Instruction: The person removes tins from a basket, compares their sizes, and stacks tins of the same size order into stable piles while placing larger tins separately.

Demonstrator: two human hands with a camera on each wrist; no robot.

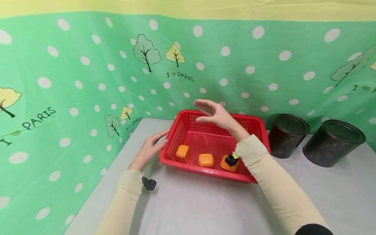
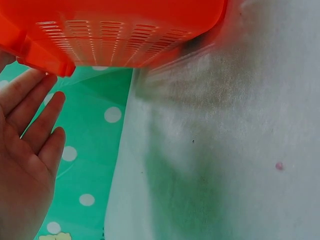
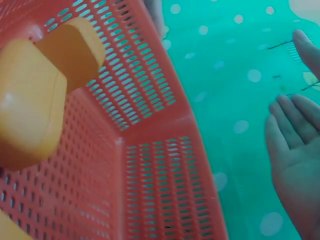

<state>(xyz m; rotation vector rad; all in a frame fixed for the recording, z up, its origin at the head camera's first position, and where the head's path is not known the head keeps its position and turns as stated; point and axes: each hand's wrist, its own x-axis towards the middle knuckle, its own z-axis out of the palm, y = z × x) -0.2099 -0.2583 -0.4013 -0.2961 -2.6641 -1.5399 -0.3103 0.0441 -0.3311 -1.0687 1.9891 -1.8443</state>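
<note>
A red perforated plastic basket (image 1: 205,171) stands on the table, with three orange rounded boxes in it: a left one (image 1: 183,153), a middle one (image 1: 206,160) and a right one (image 1: 229,164) partly covered by the right wrist's black camera. My left hand (image 1: 149,150) is at the basket's left rim, its fingers extended; in the left wrist view the fingertips (image 2: 55,97) lie close to the rim's underside. Above the back of the basket hovers my right hand (image 1: 215,114), fingers and thumb spread apart with nothing between them.
Two dark lidded cans, one nearer (image 1: 288,135) and one farther right (image 1: 333,142), stand right of the basket. A green dotted cloth (image 1: 88,75) hangs behind and along the left. The pale table (image 1: 191,209) runs in front of the basket.
</note>
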